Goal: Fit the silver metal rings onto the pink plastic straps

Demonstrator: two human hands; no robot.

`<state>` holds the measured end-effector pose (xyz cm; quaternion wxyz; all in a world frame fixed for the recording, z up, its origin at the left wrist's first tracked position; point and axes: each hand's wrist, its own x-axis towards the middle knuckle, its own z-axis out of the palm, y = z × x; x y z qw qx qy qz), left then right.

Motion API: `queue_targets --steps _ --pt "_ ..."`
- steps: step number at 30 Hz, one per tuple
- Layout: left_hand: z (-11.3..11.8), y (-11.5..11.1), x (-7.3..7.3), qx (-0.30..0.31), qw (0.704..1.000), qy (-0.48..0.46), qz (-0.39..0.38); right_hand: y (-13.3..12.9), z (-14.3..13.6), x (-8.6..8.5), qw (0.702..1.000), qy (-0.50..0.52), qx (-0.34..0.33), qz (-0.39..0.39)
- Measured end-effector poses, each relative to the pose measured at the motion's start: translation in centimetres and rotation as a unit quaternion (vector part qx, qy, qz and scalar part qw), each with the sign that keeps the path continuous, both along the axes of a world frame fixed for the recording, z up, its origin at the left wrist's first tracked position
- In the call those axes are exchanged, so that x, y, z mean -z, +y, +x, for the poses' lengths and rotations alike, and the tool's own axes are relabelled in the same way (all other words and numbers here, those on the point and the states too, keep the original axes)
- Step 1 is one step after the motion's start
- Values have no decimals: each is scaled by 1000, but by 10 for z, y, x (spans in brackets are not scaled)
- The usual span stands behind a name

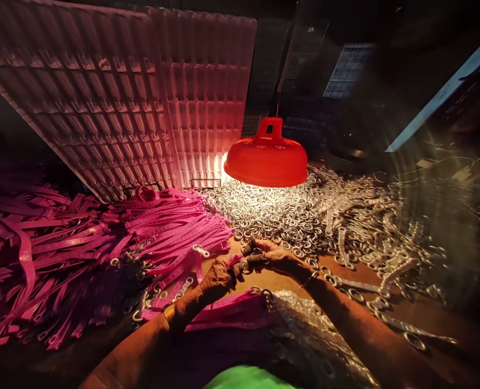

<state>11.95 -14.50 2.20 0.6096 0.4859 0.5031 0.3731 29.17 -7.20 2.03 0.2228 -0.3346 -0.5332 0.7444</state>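
In the middle of the head view my two hands meet above the wooden tabletop point(282, 278). My left hand point(219, 278) is closed on a pink strap point(235, 260), of which a short end shows. Dark coverings wrap the fingertips of my right hand point(276, 257), which are pinched at a small metal ring point(245, 265) beside the strap's end. The fingers partly hide how ring and strap meet. Below my hands lies a bundle of pink straps point(235, 310). Just beyond them rises a heap of metal rings and chains point(276, 213).
A red lamp point(266, 159) hangs low over the metal heap. Pink straps point(81, 243) pile up on the left, some with metal clasps. Twisted chains with rings point(397, 275) spread to the right. A ribbed translucent panel point(142, 97) leans behind.
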Motion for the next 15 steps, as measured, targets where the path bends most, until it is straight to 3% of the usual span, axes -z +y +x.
queue_targets --steps 3,5,10,15 --pt "0 2 -2 -46 999 -2 2 -7 -11 9 993 -1 116 1" --pt "0 5 -4 -70 998 -5 -1 -14 -16 15 988 -23 154 23" --pt "2 9 3 -72 997 20 -4 -30 -18 24 972 -92 143 159" --pt "4 12 14 -52 999 16 0 -37 -19 23 964 -121 131 196"
